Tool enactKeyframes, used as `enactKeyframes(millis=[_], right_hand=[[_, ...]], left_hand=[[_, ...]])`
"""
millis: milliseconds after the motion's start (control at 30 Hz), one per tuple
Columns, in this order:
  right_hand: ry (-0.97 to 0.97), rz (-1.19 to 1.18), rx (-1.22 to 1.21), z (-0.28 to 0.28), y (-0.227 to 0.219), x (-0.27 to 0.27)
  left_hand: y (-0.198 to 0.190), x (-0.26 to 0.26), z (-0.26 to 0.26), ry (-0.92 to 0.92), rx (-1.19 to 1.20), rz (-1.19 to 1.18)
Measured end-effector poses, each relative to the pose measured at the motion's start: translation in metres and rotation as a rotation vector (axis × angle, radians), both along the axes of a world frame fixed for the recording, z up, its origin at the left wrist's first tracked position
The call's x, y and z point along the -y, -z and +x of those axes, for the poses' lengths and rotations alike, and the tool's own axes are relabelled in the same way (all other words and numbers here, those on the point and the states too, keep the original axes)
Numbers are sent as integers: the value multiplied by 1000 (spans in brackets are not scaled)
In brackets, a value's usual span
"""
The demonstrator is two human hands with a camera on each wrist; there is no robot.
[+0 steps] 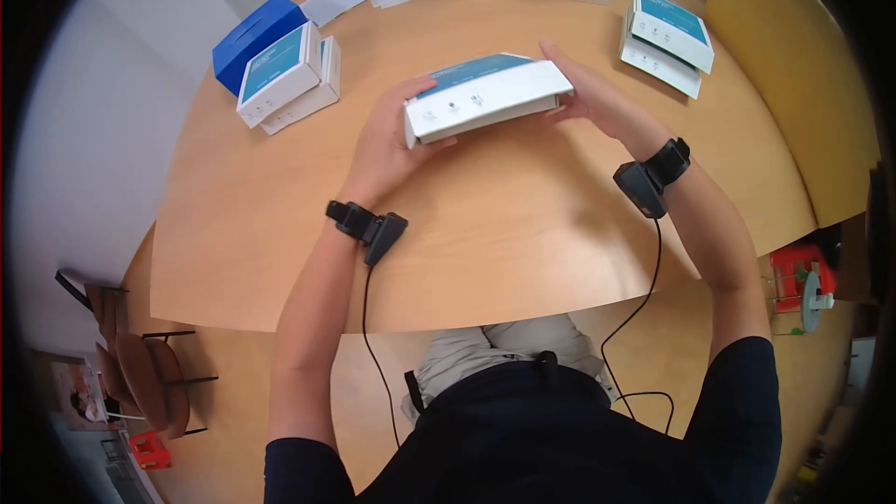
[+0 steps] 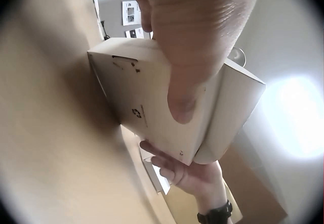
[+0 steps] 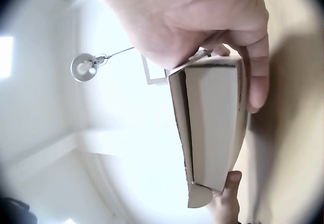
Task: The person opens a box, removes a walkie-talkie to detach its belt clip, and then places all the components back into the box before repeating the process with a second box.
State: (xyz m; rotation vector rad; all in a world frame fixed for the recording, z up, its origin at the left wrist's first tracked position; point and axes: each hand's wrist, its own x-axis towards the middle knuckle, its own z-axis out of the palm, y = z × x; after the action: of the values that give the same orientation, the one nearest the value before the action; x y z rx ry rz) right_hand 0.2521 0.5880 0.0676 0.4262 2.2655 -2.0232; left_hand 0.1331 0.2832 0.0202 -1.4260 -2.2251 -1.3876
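Above the table [image 1: 467, 243], we grip the white and blue box [image 1: 504, 103] by its ends with the fingers of our left hand [image 1: 385, 142] and right hand [image 1: 597, 101], but its loose-looking lid [image 1: 485, 69] could pop up if we squeeze too hard.

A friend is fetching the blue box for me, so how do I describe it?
Start at the big wooden table and look to its far left part, where two white boxes are stacked askew. The blue box sits just behind them. It is the only blue-sided box; the others have white sides.
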Motion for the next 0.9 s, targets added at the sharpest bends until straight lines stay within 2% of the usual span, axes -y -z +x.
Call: enactKeyframes(millis=[67, 167, 200, 333, 433, 533, 633, 733, 833, 900], right_hand=[[23, 171, -192, -2, -5, -4], [-184, 186, -528, -12, -14, -7], [-246, 209, -579, -10, -18, -7], [-184, 241, -683, -34, -14, 2], [-178, 66, -616, -45, -10, 4], [-174, 66, -634, -54, -7, 5], [-166, 91, -622, -57, -9, 5], [-155, 153, -636, -57, -10, 2], [-103, -63, -573, -62, -15, -6], [-64, -12, -592, -59, -19, -2]], left_hand=[[-9, 0, -4, -1, 118, 19], [-17, -2, -17, 51, 173, 97], [-17, -2, -24, 55, 197, 111], [-21, -8, -30, 103, 443, 263], [-22, -12, -32, 77, 448, 338], [-27, -16, -43, 46, 511, 307], [-26, -29, -48, 62, 428, 473], [-21, -30, -51, 51, 438, 474], [-19, -32, -51, 66, 453, 515], [-19, -31, -52, 60, 459, 486]])
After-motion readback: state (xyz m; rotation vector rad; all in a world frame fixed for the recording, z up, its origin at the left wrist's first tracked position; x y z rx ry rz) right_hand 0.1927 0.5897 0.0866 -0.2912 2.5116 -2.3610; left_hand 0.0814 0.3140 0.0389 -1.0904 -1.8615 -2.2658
